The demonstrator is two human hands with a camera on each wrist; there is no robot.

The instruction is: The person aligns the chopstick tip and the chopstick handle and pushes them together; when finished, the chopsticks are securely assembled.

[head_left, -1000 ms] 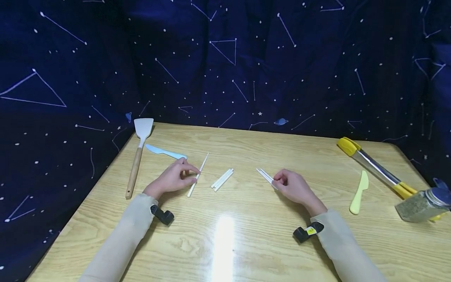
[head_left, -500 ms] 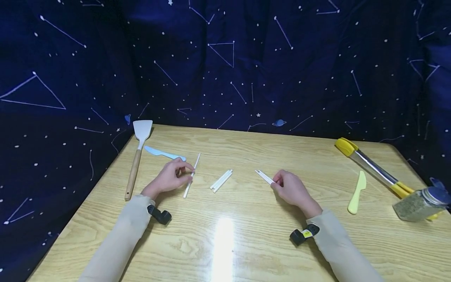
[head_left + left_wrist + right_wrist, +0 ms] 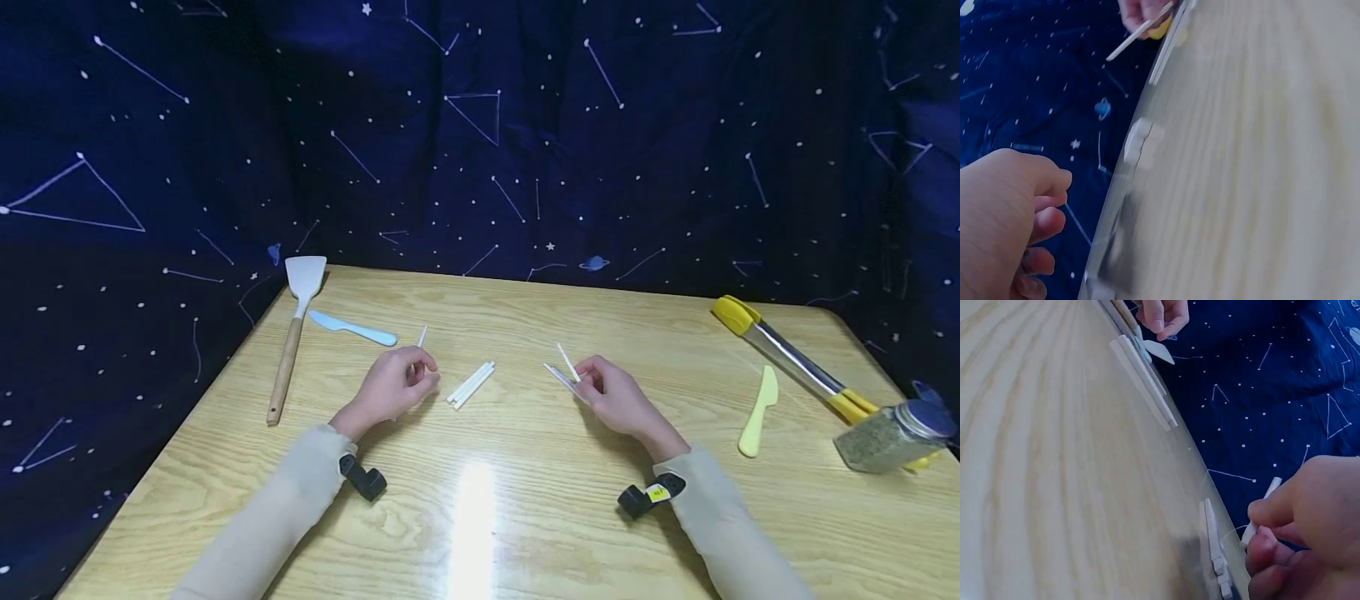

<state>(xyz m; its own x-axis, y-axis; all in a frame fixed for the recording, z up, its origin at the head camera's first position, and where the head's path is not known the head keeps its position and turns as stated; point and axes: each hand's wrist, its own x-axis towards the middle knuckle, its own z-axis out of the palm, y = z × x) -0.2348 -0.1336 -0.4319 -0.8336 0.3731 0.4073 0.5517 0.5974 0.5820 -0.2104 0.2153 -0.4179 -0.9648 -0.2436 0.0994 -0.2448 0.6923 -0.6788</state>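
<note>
My right hand (image 3: 618, 396) pinches a thin white stick (image 3: 567, 362) between thumb and fingertips, tilted up off the table. More white sticks (image 3: 558, 374) lie on the wood just under it. In the right wrist view, the held stick (image 3: 1263, 512) shows at the fingertips. My left hand (image 3: 393, 387) hovers with loosely bent fingers, and nothing shows between them. Behind it lies a longer white stick (image 3: 422, 336), mostly hidden by the hand. Between both hands, a small bundle of white sticks (image 3: 471, 385) rests on the table.
A white spatula with a wooden handle (image 3: 288, 358) and a blue knife (image 3: 352, 327) lie on the left. Towards the right are a yellow knife (image 3: 760, 412), yellow-tipped tongs (image 3: 795, 358) and a tilted spice jar (image 3: 892, 437). A dark starry cloth (image 3: 480, 183) hangs behind the table.
My left hand has left the longer stick, moving right towards the middle bundle. My right hand has raised one stick away from those beside it.
</note>
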